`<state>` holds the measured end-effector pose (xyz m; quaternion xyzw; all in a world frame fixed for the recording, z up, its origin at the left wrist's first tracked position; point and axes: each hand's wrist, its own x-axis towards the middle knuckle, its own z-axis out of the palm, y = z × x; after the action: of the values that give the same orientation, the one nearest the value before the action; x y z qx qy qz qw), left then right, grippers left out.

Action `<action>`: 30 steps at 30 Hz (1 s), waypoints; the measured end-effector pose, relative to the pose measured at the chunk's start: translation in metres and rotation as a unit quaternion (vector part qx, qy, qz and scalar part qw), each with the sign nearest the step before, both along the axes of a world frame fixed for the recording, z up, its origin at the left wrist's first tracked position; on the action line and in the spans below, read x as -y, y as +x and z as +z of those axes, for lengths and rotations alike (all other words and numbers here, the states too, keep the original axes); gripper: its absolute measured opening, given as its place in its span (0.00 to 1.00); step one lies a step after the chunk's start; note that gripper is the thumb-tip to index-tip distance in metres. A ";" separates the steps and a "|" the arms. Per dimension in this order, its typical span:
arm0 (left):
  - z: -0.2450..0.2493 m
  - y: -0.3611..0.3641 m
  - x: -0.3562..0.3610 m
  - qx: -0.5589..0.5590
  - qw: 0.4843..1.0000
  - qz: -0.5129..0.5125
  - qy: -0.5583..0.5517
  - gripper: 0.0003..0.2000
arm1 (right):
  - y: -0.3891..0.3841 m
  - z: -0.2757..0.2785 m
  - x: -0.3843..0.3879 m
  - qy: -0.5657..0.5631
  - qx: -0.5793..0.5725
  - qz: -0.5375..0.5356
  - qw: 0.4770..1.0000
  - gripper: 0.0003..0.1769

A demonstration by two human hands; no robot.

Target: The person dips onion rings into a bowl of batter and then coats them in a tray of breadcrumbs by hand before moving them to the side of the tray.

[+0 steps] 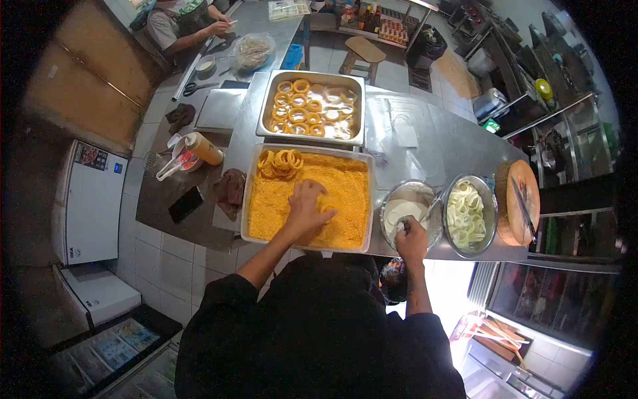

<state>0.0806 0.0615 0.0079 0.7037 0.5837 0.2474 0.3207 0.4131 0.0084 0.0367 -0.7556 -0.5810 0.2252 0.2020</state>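
My left hand (pixel 309 209) is spread with its fingertips on the orange breadcrumbs (pixel 272 216) in a rectangular plastic tub (pixel 245 213). A small pile of crumbed onion rings (pixel 280 163) lies in that tub's far left corner. My right hand (pixel 411 239) is closed around the dark handle of a utensil at the near edge of a metal bowl (pixel 388 193) of white batter (pixel 402 209). The utensil's kind is hidden. Right of it stands another metal bowl (pixel 494 226) full of pale raw onion rings (pixel 466 209).
Behind the tub, a steel tray (pixel 264 110) holds rows of crumbed rings. A knife (pixel 523 206) lies on a round wooden board (pixel 522 229) at the right. Leftward are a sauce bottle (pixel 204 148), a phone (pixel 186 204) and a brown cloth (pixel 230 191). Another person (pixel 174 32) works at the far left.
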 end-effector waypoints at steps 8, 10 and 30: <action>0.029 -0.007 0.020 -0.239 0.967 -0.034 -0.084 0.45 | 0.000 0.000 0.000 0.011 0.015 0.006 1.000 0.12; 0.006 -0.011 0.015 -0.188 0.968 -0.027 -0.167 0.32 | -0.001 0.004 0.001 0.004 0.007 0.001 1.000 0.12; 0.029 0.014 -0.006 -0.107 0.983 -0.120 -0.089 0.30 | -0.004 0.000 0.001 0.056 -0.005 0.007 0.998 0.13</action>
<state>0.0944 0.0676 0.0368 0.7594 0.5460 0.0775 0.3452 0.4092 0.0079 0.0365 -0.7378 -0.5969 0.1978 0.2453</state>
